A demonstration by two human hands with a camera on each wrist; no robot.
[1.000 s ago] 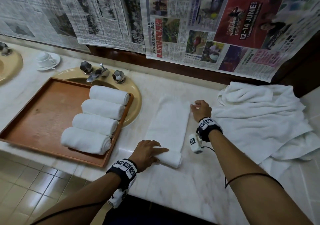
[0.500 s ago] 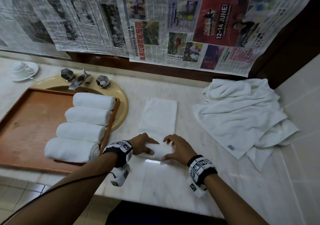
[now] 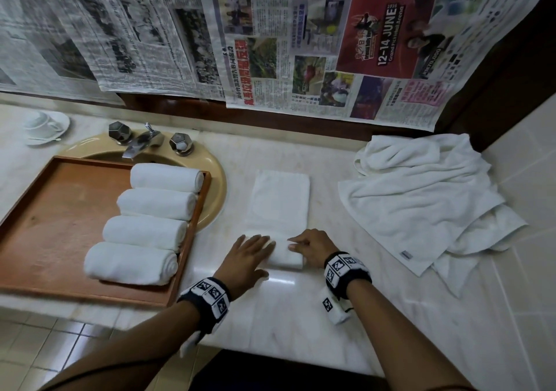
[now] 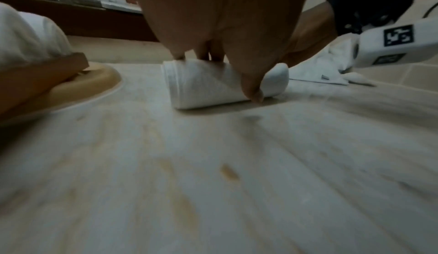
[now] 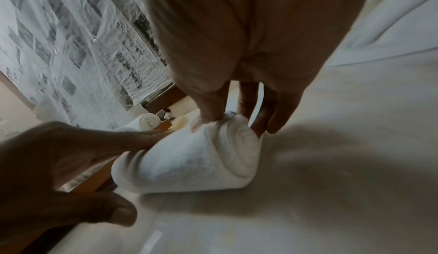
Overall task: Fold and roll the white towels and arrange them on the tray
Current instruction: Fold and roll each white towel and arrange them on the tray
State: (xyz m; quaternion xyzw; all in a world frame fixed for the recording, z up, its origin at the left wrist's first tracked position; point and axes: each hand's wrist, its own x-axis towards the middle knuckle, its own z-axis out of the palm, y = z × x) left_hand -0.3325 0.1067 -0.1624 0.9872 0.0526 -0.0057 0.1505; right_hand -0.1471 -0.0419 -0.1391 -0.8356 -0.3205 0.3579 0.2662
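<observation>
**A:** ok what am I looking at, left to right?

**B:** From my feed: wooden tray point(image 3: 64, 210) over the sink, 4 rolled towels point(image 3: 144, 231) lined up along its right side. Then my left hand point(image 3: 246, 259) lies flat with straight fingers on the half-rolled towel point(image 3: 284, 256) on the counter. My right hand point(image 3: 311, 247) grips the roll's right end, thumb and fingers curled round it. Loose towel pile point(image 3: 421, 198) far right.

**A:** unrolled part?

**B:** Lies flat, away from me.
</observation>
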